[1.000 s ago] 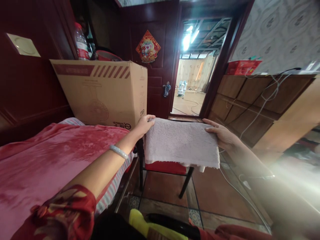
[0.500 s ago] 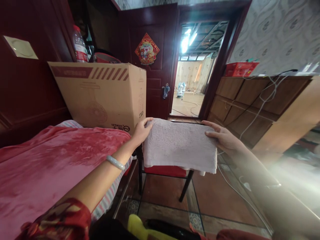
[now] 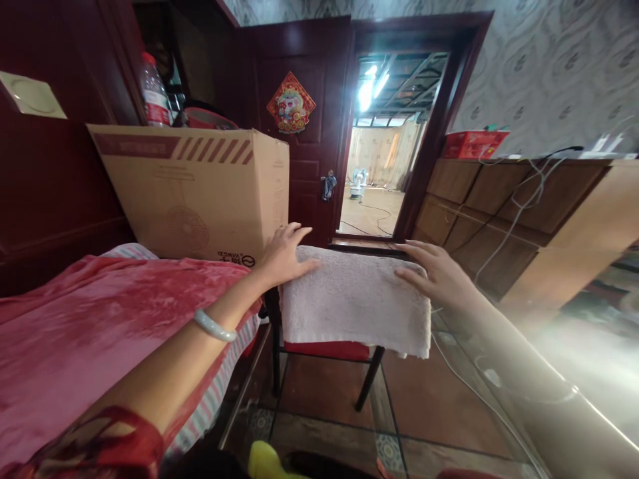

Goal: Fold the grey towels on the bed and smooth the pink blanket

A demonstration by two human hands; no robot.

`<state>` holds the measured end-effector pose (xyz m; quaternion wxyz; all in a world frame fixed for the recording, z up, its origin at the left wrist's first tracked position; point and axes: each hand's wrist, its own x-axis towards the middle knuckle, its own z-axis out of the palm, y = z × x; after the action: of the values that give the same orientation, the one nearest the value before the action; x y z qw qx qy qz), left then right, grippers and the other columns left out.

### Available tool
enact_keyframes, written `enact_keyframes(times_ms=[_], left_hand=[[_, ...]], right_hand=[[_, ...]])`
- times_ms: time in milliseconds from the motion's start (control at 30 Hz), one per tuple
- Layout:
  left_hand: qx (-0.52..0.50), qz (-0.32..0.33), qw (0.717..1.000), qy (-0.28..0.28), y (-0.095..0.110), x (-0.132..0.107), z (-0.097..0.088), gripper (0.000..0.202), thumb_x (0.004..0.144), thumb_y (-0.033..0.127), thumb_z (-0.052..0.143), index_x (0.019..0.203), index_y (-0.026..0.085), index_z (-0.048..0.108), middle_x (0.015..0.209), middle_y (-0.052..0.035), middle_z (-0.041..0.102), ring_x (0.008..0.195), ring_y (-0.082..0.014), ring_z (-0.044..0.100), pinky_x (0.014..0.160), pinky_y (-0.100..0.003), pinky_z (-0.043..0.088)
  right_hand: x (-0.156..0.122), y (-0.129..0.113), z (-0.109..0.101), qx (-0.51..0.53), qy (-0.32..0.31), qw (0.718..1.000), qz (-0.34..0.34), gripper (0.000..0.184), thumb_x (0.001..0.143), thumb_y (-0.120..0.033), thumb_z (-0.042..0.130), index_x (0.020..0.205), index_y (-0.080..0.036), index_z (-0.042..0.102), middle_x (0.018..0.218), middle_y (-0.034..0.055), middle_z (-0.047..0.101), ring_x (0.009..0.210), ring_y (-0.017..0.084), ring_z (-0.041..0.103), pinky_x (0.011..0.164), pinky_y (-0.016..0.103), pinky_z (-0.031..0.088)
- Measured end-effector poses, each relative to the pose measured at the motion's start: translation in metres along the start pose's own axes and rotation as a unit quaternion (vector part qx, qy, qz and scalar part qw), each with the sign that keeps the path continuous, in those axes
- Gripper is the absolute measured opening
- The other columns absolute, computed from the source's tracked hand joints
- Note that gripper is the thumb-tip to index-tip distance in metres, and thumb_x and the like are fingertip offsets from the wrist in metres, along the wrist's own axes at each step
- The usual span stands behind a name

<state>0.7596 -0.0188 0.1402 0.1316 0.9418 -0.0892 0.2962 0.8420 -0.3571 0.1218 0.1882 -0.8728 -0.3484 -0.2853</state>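
A pale towel (image 3: 354, 303) hangs over the backrest of a chair with a red seat (image 3: 327, 350) and dark legs. At the towel's upper left corner is my left hand (image 3: 285, 258), thumb and fingers apart, the thumb lying near the cloth. My right hand (image 3: 439, 274) is at the upper right corner, its fingers stretched out and its thumb over the towel's edge. Neither hand grips the cloth. The backrest itself is mostly hidden beneath the towel.
To the left lies a bed with a pink blanket (image 3: 124, 319); behind it stands a large cardboard box (image 3: 184, 193). Wooden cabinets (image 3: 509, 206) line the right side, with a white cable (image 3: 492, 256) trailing to the floor. An open doorway is ahead.
Both hands have loosened from the towel's top corners, and their fingers have spread. The towel sits slightly lower in view, draped on the chair back.
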Motion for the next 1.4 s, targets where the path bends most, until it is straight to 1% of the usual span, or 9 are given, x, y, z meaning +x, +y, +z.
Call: enact_keyframes(times_ms=[67,167,300,433,833,933,1133,1267,1400], left_hand=[[0.024,0.059,0.995,-0.076,0.008,0.006,0.0,0.098,0.071,0.071,0.069,0.151,0.023,0.039,0.16,-0.0166,0.034,0.147,-0.0383,0.027,0.119,-0.055,0.022],[0.049,0.083,0.98,-0.173,0.017,0.012,0.007,0.118,0.061,0.079,0.071,0.157,0.023,0.029,0.164,-0.0184,0.027,0.151,-0.043,0.015,0.12,-0.061,0.013],[0.029,0.089,0.968,-0.235,0.017,0.008,0.014,0.12,0.06,0.077,0.072,0.157,0.021,0.029,0.157,-0.0182,0.04,0.142,-0.0409,0.035,0.117,-0.055,0.024],[0.009,0.111,0.966,-0.232,0.012,0.004,0.016,0.12,0.058,0.077,0.074,0.156,0.024,0.03,0.144,-0.0153,0.052,0.126,-0.0382,0.05,0.109,-0.051,0.036],[0.006,0.128,0.972,-0.196,0.005,0.001,0.026,0.11,0.062,0.073,0.074,0.153,0.024,0.035,0.135,-0.0153,0.058,0.119,-0.0358,0.055,0.103,-0.049,0.041],[0.013,0.134,0.972,-0.191,0.007,-0.001,0.024,0.109,0.063,0.072,0.074,0.153,0.023,0.035,0.141,-0.0162,0.055,0.125,-0.0361,0.052,0.108,-0.05,0.037],[0.061,0.142,0.974,-0.165,-0.006,-0.018,0.012,0.118,0.059,0.074,0.076,0.155,0.023,0.03,0.159,-0.0208,0.033,0.144,-0.0433,0.029,0.118,-0.06,0.019],[0.025,0.124,0.976,-0.18,-0.021,-0.029,0.008,0.124,0.058,0.071,0.079,0.157,0.019,0.024,0.157,-0.0224,0.032,0.143,-0.0429,0.032,0.117,-0.058,0.026],[-0.016,0.126,0.976,-0.176,-0.028,-0.032,0.014,0.113,0.066,0.055,0.081,0.156,0.023,0.022,0.153,-0.0193,0.037,0.141,-0.0382,0.037,0.115,-0.053,0.033]], right_hand=[[0.007,-0.015,0.009,-0.021,-0.037,0.998,-0.052,0.073,0.089,-0.068,0.052,0.15,-0.028,0.047,0.152,0.0121,0.048,0.14,0.038,0.042,0.111,0.061,0.036],[0.015,-0.024,0.022,-0.038,-0.114,0.989,-0.09,0.092,0.082,-0.075,0.057,0.158,-0.031,0.03,0.156,0.0128,0.042,0.141,0.042,0.039,0.111,0.066,0.033],[0.016,-0.015,0.031,0.007,-0.177,0.977,-0.119,0.102,0.078,-0.078,0.06,0.16,-0.028,0.025,0.152,0.0159,0.047,0.131,0.041,0.051,0.103,0.059,0.045],[0.012,-0.005,0.034,0.031,-0.174,0.974,-0.145,0.109,0.072,-0.079,0.066,0.16,-0.03,0.025,0.154,0.0151,0.044,0.131,0.041,0.05,0.101,0.059,0.045],[0.008,-0.004,0.04,0.021,-0.157,0.979,-0.131,0.099,0.076,-0.071,0.067,0.158,-0.031,0.029,0.144,0.0152,0.053,0.122,0.039,0.056,0.096,0.059,0.048],[0.005,-0.006,0.038,0.017,-0.148,0.979,-0.14,0.102,0.076,-0.072,0.066,0.16,-0.03,0.025,0.15,0.0157,0.048,0.128,0.04,0.051,0.101,0.06,0.045],[-0.02,0.01,0.027,-0.035,-0.13,0.981,-0.141,0.113,0.074,-0.074,0.067,0.162,-0.031,0.01,0.16,0.0158,0.032,0.139,0.043,0.039,0.111,0.066,0.032],[-0.032,0.025,0.024,-0.016,-0.131,0.984,-0.122,0.119,0.072,-0.069,0.072,0.162,-0.031,0.004,0.155,0.0171,0.037,0.137,0.041,0.042,0.108,0.062,0.039],[-0.031,0.029,0.031,0.006,-0.135,0.985,-0.103,0.109,0.075,-0.053,0.072,0.162,-0.032,0.009,0.145,0.0144,0.046,0.13,0.038,0.048,0.106,0.058,0.044]])
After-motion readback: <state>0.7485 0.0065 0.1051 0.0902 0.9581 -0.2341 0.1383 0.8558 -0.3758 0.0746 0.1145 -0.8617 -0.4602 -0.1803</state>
